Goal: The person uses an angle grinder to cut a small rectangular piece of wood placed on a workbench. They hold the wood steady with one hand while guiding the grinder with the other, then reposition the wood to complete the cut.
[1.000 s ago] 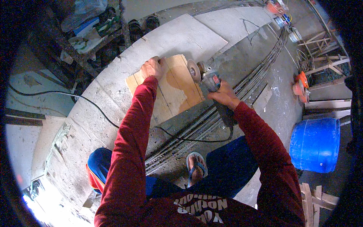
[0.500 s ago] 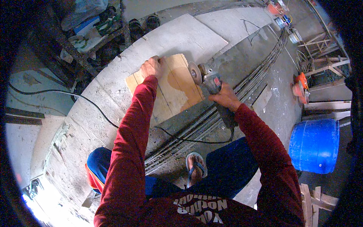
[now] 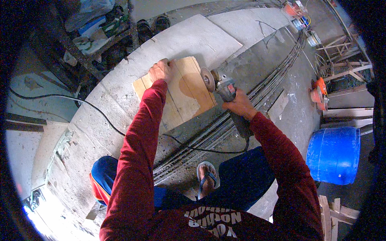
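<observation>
Grey floor (image 3: 298, 114), white-flecked; blue barrel (image 3: 333, 154) at right; glaring light (image 3: 54, 215) lower left.

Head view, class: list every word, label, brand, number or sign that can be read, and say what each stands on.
Maroon sweatshirt: large pale lettering, upside down here; I'm not copying the wording.
Angle grinder in the right hand: red label, too small to read.
Blue barrel: small pale mark, too small to read.

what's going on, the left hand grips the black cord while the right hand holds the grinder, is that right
Not the cord: the head view shows the left hand on the wooden board. The right hand does hold the grinder.
</observation>
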Tool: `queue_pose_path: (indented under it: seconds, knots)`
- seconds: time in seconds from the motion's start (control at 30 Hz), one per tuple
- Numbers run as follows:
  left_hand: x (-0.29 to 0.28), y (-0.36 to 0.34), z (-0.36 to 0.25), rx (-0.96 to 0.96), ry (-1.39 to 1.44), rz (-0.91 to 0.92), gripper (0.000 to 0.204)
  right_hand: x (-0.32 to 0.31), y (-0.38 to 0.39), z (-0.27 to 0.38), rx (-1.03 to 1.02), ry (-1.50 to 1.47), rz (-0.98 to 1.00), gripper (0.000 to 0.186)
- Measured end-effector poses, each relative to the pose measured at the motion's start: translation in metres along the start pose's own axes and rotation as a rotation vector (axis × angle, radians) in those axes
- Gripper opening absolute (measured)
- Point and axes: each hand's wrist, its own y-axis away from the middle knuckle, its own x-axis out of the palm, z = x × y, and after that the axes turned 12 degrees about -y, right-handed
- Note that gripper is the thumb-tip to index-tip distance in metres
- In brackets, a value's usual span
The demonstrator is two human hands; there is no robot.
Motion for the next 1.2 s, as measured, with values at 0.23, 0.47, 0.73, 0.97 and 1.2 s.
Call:
queue_pose_path:
  seconds: [0.23,0.47,0.73,0.97,1.2]
  knots:
    - [0.000,0.003,0.000,0.011,-0.007,-0.050,0.043,-0.001,0.006,0.001,0.053,-0.059,-0.038,0.051]
    - [0.002,0.001,0.000,-0.005,-0.005,-0.032,0.043,-0.001,0.009,-0.007,0.027,-0.040,-0.040,0.052]
    - [0.007,-0.003,0.001,-0.006,-0.009,-0.019,0.042,-0.001,0.015,-0.004,0.044,-0.012,-0.067,0.054]
    - [0.012,-0.006,0.004,-0.023,-0.012,-0.059,0.043,0.002,0.018,-0.030,0.134,-0.006,-0.074,0.055]
    - [0.006,-0.005,0.003,-0.062,-0.012,-0.004,0.042,-0.016,0.019,-0.034,0.179,-0.049,-0.071,0.068]
